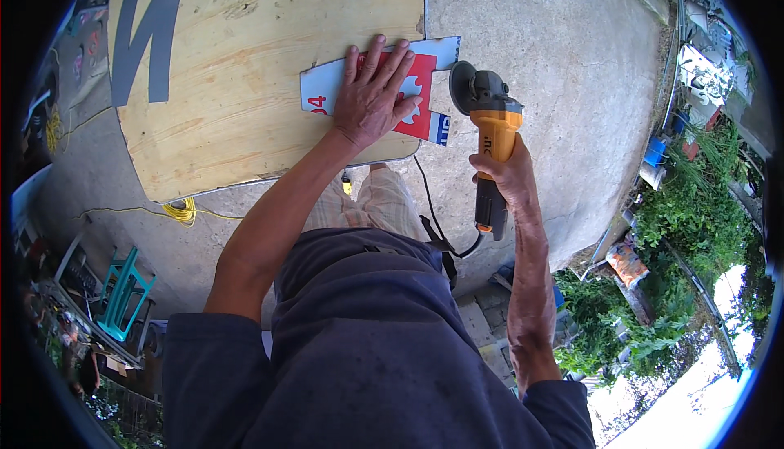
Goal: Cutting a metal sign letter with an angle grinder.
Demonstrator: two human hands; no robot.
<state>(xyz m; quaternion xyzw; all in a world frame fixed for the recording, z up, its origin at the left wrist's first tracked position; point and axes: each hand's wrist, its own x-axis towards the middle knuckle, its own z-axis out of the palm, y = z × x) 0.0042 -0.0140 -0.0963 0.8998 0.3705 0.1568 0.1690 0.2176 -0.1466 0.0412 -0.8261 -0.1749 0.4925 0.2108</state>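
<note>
My left hand [371, 98] lies flat with its fingers stretched over a cut piece of printed sheet [327, 81], white, red and blue, pressing it on the wooden tabletop [245, 65]. The sheet's right end sticks out past the table's right edge and has a notch in it. In my right hand [510, 173] is an orange and black angle grinder [496, 126], gripped round its body. Its dark disc [462, 88] stands upright just right of the sheet, apart from it. Whether the disc is spinning I cannot tell. A black cord [469, 251] runs from the grinder's rear end.
A large grey letter shape [149, 40] lies at the tabletop's far left. On the concrete floor [555, 65] a yellow cord [181, 212] is coiled below the table's near edge. A green plastic stool [124, 294] stands at the lower left. Plants [690, 196] border the floor at right.
</note>
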